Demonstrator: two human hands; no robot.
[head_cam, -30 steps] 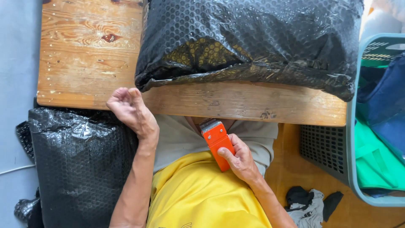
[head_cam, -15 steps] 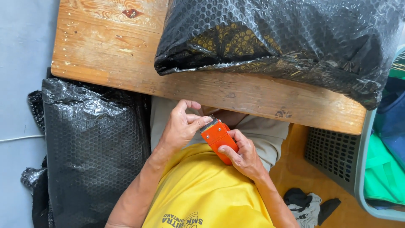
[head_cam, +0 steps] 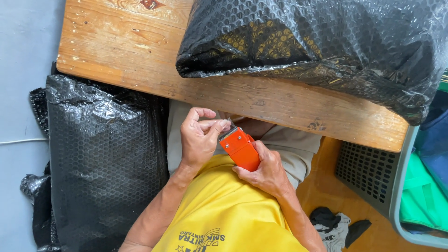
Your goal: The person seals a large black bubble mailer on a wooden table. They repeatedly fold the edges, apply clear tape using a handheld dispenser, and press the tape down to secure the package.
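Orange cutter (head_cam: 241,149) clenched in right hand (head_cam: 267,171), left hand (head_cam: 199,138) pinching its blade tip at centre frame; grey basket (head_cam: 373,179) at right edge holding green and blue cloth (head_cam: 420,196).

Wooden table (head_cam: 130,51), black bubble-wrap pkg (head_cam: 317,42) on top

2 hands: left hand (head_cam: 198,140), right hand (head_cam: 266,170). 1 orange tape dispenser (head_cam: 240,148). 1 wooden table (head_cam: 126,51). 2 black bubble-wrap bundles: 1 on the table (head_cam: 317,42), 1 on the floor (head_cam: 102,154). 1 grey plastic basket (head_cam: 368,175). 1 dark cloth (head_cam: 333,219) on the floor.
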